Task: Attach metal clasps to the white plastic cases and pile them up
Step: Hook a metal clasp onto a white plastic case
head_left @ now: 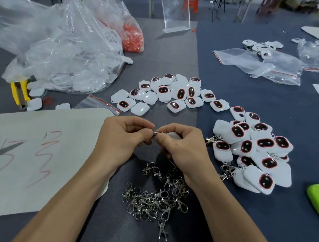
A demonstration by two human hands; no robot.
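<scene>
By the counter's point(249, 100) front edge, the left hand point(124, 137) pinched a metal clasp point(157, 133); right hand point(179, 146) fingers point(166, 130) apparently gripped a white case point(173, 134), steadying it for threading.

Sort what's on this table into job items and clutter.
Job: left hand, right hand, pinched clasp, held case, loose clasps, bare cases, finished pile.
Clutter: yellow-handled tool, scissors, green object, clear stand, marked paper.
</scene>
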